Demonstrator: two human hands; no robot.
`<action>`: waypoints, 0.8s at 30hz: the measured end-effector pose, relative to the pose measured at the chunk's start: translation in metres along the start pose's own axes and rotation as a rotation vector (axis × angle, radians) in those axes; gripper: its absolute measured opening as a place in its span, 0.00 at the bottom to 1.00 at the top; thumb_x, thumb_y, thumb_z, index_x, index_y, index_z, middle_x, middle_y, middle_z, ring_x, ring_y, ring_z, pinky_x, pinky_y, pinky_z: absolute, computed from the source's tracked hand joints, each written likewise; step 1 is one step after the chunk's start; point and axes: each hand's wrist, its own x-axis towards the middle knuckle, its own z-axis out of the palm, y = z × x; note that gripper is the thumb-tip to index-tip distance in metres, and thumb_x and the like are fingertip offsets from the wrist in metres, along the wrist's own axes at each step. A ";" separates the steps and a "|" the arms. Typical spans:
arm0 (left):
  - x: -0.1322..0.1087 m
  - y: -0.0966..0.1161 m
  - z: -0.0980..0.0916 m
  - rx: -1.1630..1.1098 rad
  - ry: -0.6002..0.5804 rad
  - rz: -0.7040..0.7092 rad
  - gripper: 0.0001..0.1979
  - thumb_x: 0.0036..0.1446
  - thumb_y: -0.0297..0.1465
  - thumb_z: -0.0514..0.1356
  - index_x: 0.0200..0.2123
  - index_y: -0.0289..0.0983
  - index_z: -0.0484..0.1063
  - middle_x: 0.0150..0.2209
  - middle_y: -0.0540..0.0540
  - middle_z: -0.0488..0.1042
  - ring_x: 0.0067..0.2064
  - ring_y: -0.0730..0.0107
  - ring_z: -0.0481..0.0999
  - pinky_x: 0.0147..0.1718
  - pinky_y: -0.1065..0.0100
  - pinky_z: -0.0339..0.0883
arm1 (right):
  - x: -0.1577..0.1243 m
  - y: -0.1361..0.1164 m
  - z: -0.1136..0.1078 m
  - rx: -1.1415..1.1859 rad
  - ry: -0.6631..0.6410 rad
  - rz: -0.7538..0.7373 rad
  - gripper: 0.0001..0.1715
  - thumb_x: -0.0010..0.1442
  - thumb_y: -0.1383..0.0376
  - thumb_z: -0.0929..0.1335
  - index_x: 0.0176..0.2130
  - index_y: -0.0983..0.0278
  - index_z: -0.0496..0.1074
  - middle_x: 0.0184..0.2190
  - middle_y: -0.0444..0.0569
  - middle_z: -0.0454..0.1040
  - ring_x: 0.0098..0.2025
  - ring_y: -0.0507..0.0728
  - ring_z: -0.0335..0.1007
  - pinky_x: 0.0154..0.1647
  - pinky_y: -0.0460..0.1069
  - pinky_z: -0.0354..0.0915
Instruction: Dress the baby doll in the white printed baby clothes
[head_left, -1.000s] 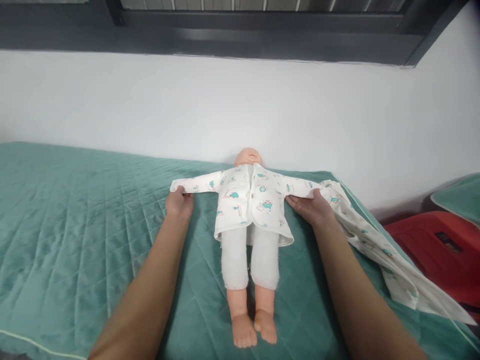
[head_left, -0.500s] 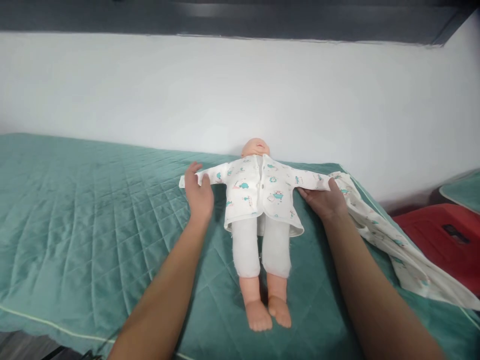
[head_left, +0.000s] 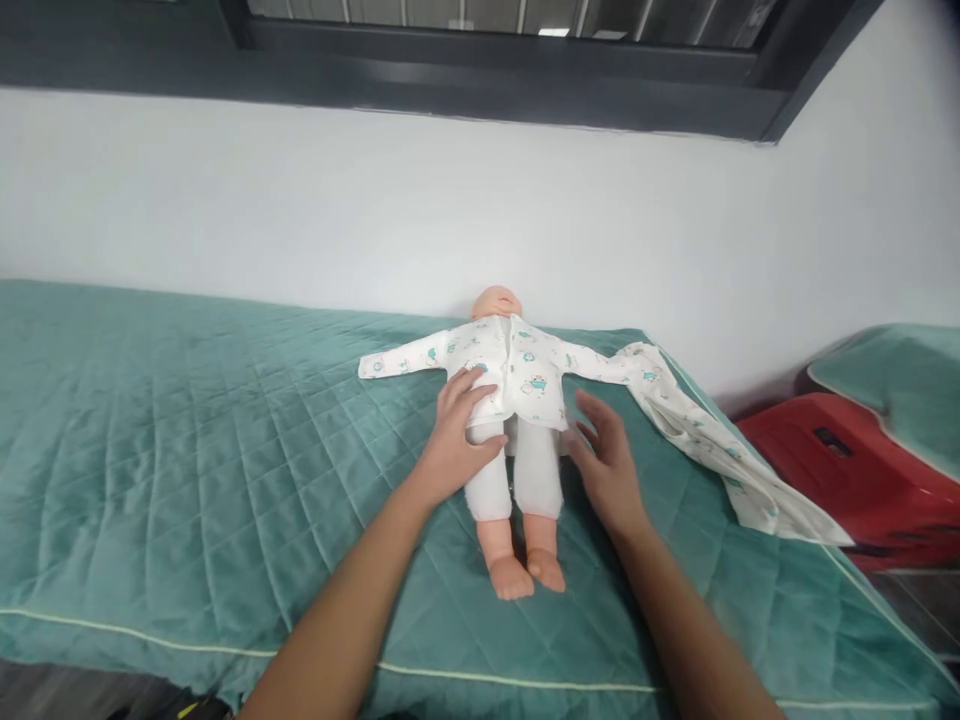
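A baby doll (head_left: pixel 497 302) lies on its back, head toward the wall, its bare feet toward me. It wears a white printed baby jacket (head_left: pixel 531 360), both sleeves stretched out sideways, over white legs (head_left: pixel 538 480). My left hand (head_left: pixel 461 435) rests on the jacket's lower left front, fingers spread, the thumb across the top of the doll's leg. Beside the opposite lower corner of the jacket is my right hand (head_left: pixel 609 460), thumb and fingers apart, the thumb close to the hem. Whether it touches the cloth I cannot tell.
A green quilted cover (head_left: pixel 225 480) lies under the doll. Matching printed cloth, seemingly baby trousers (head_left: pixel 690 425), stretches along the right edge. Beyond that edge stands a red object (head_left: pixel 825 450) beside more green fabric (head_left: pixel 900 390). A white wall (head_left: pixel 375 200) rises behind, below a dark frame (head_left: pixel 480 75).
Both hands have left the sleeve ends and moved inward to the jacket's lower front corners. The sleeves stay spread. The view has tilted up, showing more of the dark frame.
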 end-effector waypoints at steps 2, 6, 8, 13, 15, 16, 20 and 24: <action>0.000 -0.002 0.005 0.078 0.025 0.013 0.27 0.48 0.22 0.63 0.53 0.42 0.68 0.64 0.42 0.59 0.68 0.54 0.51 0.67 0.47 0.47 | -0.004 -0.007 0.008 -0.090 -0.078 -0.113 0.29 0.55 0.65 0.72 0.56 0.54 0.69 0.61 0.48 0.66 0.63 0.58 0.59 0.67 0.59 0.52; 0.000 -0.005 0.013 0.187 0.165 -0.017 0.18 0.52 0.21 0.60 0.45 0.42 0.72 0.58 0.43 0.64 0.62 0.57 0.59 0.63 0.51 0.54 | 0.010 -0.008 0.018 -0.155 -0.063 -0.245 0.19 0.55 0.66 0.72 0.48 0.55 0.76 0.55 0.50 0.70 0.59 0.60 0.62 0.65 0.61 0.54; 0.001 -0.004 0.014 0.167 0.238 -0.063 0.11 0.54 0.23 0.59 0.40 0.41 0.74 0.51 0.43 0.67 0.57 0.59 0.64 0.59 0.54 0.58 | 0.018 -0.006 0.024 -0.187 -0.049 -0.282 0.17 0.55 0.65 0.72 0.46 0.55 0.77 0.52 0.50 0.70 0.57 0.60 0.64 0.64 0.61 0.56; 0.005 -0.005 0.010 -0.112 0.415 -0.241 0.04 0.59 0.31 0.59 0.31 0.39 0.73 0.33 0.49 0.70 0.37 0.67 0.69 0.43 0.66 0.63 | 0.030 0.002 0.031 -0.212 -0.001 -0.290 0.08 0.55 0.66 0.69 0.38 0.58 0.77 0.43 0.48 0.72 0.49 0.59 0.66 0.55 0.56 0.61; 0.005 -0.009 0.009 -0.230 0.520 -0.340 0.08 0.60 0.35 0.59 0.30 0.38 0.72 0.29 0.51 0.69 0.33 0.69 0.67 0.38 0.70 0.62 | 0.033 0.007 0.028 -0.109 0.087 -0.133 0.06 0.58 0.64 0.67 0.34 0.61 0.75 0.35 0.44 0.72 0.41 0.55 0.67 0.48 0.52 0.64; 0.005 -0.012 0.009 -0.285 0.570 -0.375 0.09 0.60 0.36 0.59 0.30 0.38 0.71 0.29 0.51 0.69 0.33 0.70 0.66 0.37 0.71 0.61 | 0.035 0.010 0.026 -0.019 0.148 -0.035 0.06 0.58 0.62 0.67 0.33 0.62 0.74 0.32 0.42 0.72 0.37 0.54 0.66 0.45 0.50 0.64; 0.004 -0.026 0.008 -0.464 0.753 -0.428 0.09 0.60 0.37 0.58 0.32 0.37 0.70 0.31 0.52 0.70 0.33 0.74 0.67 0.35 0.73 0.62 | 0.043 0.019 0.015 0.460 0.315 0.228 0.12 0.56 0.57 0.70 0.30 0.62 0.67 0.27 0.38 0.70 0.31 0.51 0.66 0.37 0.46 0.66; 0.002 -0.034 0.007 -0.547 0.772 -0.474 0.10 0.59 0.37 0.59 0.30 0.37 0.67 0.29 0.54 0.66 0.32 0.76 0.65 0.33 0.76 0.59 | 0.044 0.019 0.011 0.618 0.290 0.284 0.11 0.56 0.59 0.70 0.29 0.61 0.65 0.26 0.37 0.70 0.30 0.50 0.68 0.33 0.46 0.68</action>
